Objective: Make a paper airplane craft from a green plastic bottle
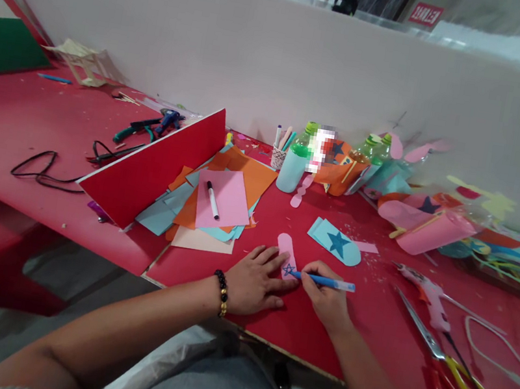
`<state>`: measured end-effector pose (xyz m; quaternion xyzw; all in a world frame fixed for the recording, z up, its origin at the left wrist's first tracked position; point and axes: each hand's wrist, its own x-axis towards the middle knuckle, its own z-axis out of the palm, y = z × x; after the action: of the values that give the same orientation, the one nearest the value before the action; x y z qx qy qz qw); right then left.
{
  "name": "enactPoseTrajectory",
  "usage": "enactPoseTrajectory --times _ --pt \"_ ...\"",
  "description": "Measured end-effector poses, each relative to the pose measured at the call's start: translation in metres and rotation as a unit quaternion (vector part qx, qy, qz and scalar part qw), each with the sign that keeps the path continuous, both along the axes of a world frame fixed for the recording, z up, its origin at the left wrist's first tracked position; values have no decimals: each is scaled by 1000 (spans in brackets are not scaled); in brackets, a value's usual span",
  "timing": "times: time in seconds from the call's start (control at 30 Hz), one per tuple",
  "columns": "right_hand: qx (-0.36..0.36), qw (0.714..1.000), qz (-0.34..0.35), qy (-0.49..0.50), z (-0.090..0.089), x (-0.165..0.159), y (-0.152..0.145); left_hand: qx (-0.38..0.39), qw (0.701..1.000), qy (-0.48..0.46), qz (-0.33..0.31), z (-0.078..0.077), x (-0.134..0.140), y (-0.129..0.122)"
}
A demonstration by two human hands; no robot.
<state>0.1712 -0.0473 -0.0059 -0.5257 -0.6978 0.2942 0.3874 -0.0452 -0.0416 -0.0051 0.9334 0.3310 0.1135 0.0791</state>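
Beyond the white partition [263,50], a red sign [426,14] is showing pale characters, which are reaching me too blurred to read. Closer to my camera, a pink paper strip [284,244] is lying flat on the red table [306,340], near its front edge. Its far end is curving round, and a drawn star [288,270] in blue lines is standing out toward its near end. The left hand [253,285] is holding its fingers spread, resting them along the strip's left side and near end. The right hand [326,300] is gripping a blue pen [332,283] in closed fingers, and the pen's tip is touching the strip at the drawn star. Just beyond the right hand, a light blue paper [321,230] with a rounded end is carrying a dark blue star [338,243]. To the left, a black-and-white marker [213,201] is lying on a pink sheet [235,194].
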Motion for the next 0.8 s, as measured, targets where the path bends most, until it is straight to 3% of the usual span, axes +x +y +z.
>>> enactPoseTrajectory --times 0.17,0.37,0.8 --pt "6 1000 -19 8 1 0 0 1 1000 -3 1 -1 0 0" --pt "-15 999 31 11 5 -3 -3 1 1000 2 -6 1 0 0" --pt "-16 999 35 4 4 -5 -1 8 1000 5 -4 2 0 0"
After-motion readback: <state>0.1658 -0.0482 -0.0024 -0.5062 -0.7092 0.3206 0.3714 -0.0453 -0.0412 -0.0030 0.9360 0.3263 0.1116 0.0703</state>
